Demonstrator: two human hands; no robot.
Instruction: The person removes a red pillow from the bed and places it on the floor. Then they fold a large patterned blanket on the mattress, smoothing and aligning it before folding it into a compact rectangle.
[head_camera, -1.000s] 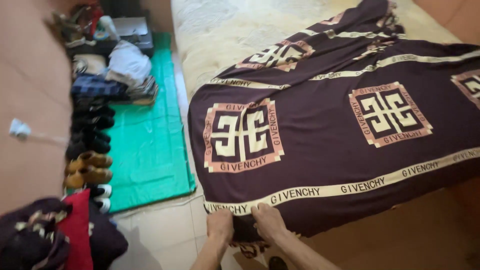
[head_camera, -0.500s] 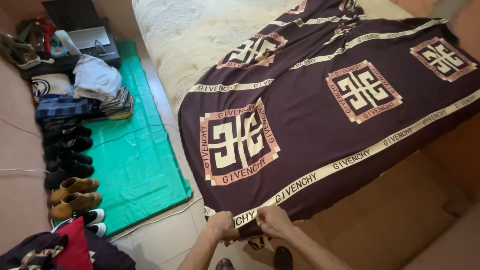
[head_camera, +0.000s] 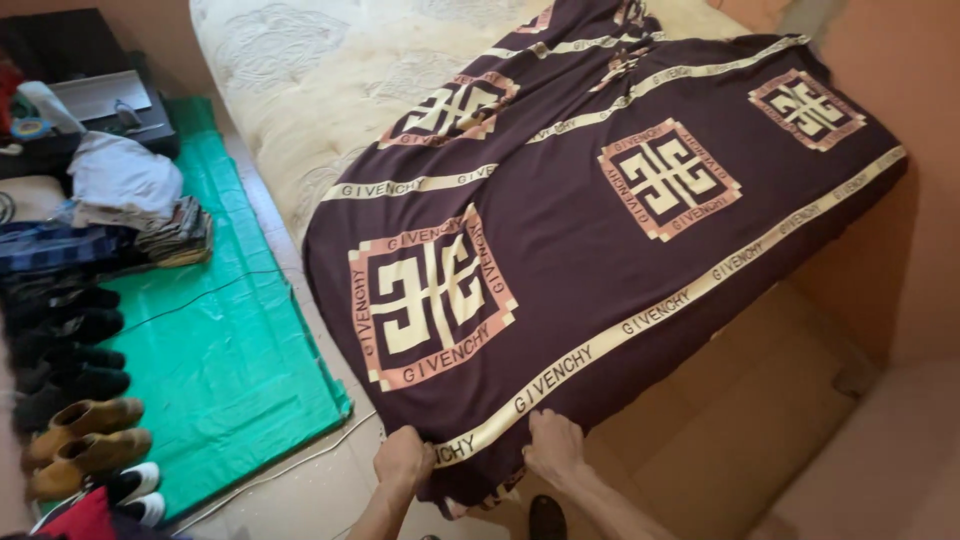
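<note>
At the bottom centre of the frame we see both hands closed on the near corner of a dark purple sheet (head_camera: 560, 260). The left hand (head_camera: 402, 462) has its grip curled tight around the hem, and the right hand (head_camera: 553, 447), just beside it, pinches the same edge where the cream lettered border runs. The corner hangs over the foot of the bed, and the rest of the sheet lies spread up and to the right across the mattress (head_camera: 300, 90), reaching the far right corner. Large square cream and pink emblems mark it, and cream bands cross it.

The upper left part of the mattress is bare: pale cream and quilted. Along the right side of the bed we see a brown cardboard sheet (head_camera: 760, 400) on the floor, with an orange-toned wall (head_camera: 900, 250) beyond it.

Left of the bed a green mat (head_camera: 220, 350) covers the tiled floor (head_camera: 300, 500). A thin cable (head_camera: 290, 465) runs along the mat's lower edge. At the far left a row of shoes (head_camera: 70, 380) stands, dark pairs above, tan and white pairs below. In the upper left lie folded clothes (head_camera: 125, 190) and a dark case (head_camera: 70, 60).
</note>
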